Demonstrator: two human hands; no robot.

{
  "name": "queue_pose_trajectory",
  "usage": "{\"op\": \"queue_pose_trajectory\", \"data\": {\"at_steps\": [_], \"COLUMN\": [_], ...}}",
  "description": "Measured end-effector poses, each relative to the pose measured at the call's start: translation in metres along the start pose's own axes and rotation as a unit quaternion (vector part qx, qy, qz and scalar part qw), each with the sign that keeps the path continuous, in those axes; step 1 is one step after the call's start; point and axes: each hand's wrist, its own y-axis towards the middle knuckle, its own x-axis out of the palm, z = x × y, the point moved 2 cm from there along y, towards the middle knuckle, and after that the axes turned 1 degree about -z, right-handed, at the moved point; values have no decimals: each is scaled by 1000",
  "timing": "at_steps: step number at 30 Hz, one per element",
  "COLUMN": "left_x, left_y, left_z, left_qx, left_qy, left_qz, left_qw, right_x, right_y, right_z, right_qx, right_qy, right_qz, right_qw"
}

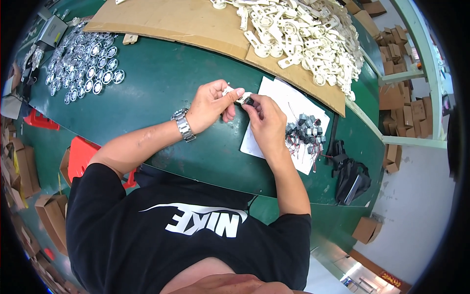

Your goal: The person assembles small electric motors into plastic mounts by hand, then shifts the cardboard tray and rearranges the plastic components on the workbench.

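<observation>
My left hand (215, 104), with a metal watch on its wrist, pinches a cream plastic housing (244, 96) above the green table. It looks like the pieces in the heap at the back right. My right hand (267, 120) meets it from the other side, thumb and fingertips closed round a small black part (249, 101) at the housing's end. The fingers cover much of both, so I cannot tell how far the black part sits inside. Close to the right hand, small grey motors (308, 133) with thin red and dark wires lie in a pile on white paper (252, 141).
Cream housings (313, 41) are heaped on a cardboard sheet (186, 29) along the far side. Many round silver-and-black discs (98, 73) spread over the table (161, 73) at left. A black bag (351, 174) lies at right. A red stool (82, 159) stands beside my left arm.
</observation>
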Motion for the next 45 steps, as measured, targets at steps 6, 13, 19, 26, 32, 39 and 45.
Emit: {"op": "queue_pose_trajectory", "data": {"at_steps": [6,13,19,26,32,39,45], "left_x": [-7,-7,-4,-1,1,-2,0], "left_y": [5,4,3,0,-3,0,-2], "left_z": [1,0,2,0,-1,0,-2], "left_qx": [-38,0,0,13,22,-1,10], "left_qy": [-72,-66,-15,13,27,50,70], "left_qz": [3,-42,-65,-59,-54,-70,-85], "left_qw": [997,997,998,998,998,996,994], "right_x": [-12,-6,-8,-9,-7,-13,-2], "right_y": [12,11,8,2,3,9,7], "right_z": [8,21,31,22,25,20,37], "right_qx": [-105,170,222,234,217,277,260], "right_qy": [4,292,348,307,264,391,342], "right_qz": [2,-131,-180,-107,-111,-256,-251], "right_qw": [995,932,893,916,933,840,867]}}
